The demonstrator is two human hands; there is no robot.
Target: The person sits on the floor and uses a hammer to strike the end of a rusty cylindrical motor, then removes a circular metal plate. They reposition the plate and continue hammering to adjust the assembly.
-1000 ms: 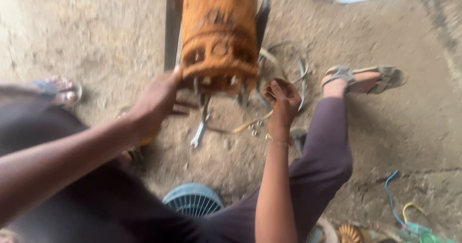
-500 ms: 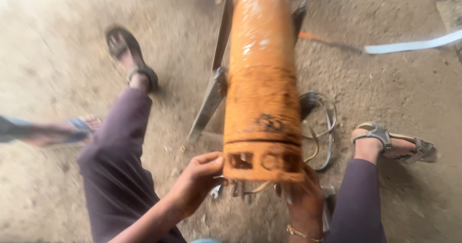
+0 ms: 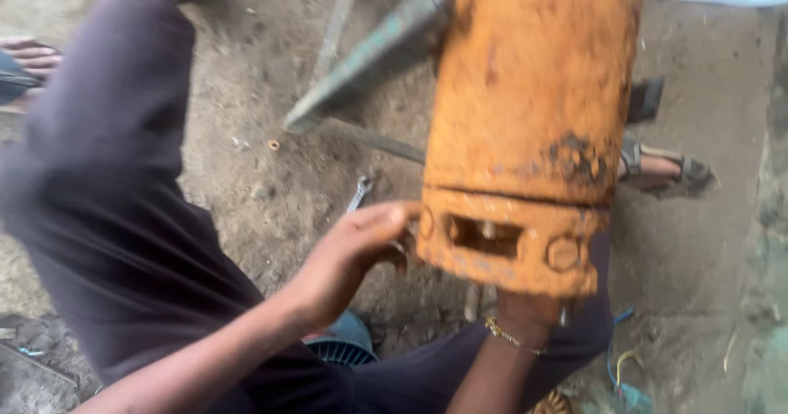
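1. where the rusty orange motor casing [image 3: 525, 127] ends, a flanged collar shows a rectangular slot and a round boss.
2. left hand [image 3: 349, 258]: fingers curled, touching the collar's edge.
3. right hand [image 3: 525, 309]: under the collar; grip cannot be told.
4. casing sits above the dirt floor [image 3: 271, 160], between the knees.

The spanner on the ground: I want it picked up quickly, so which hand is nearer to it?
Left. The left hand touches the orange cylinder's lower rim, just beside the spanner. The right hand is under the cylinder's end, mostly hidden, farther away.
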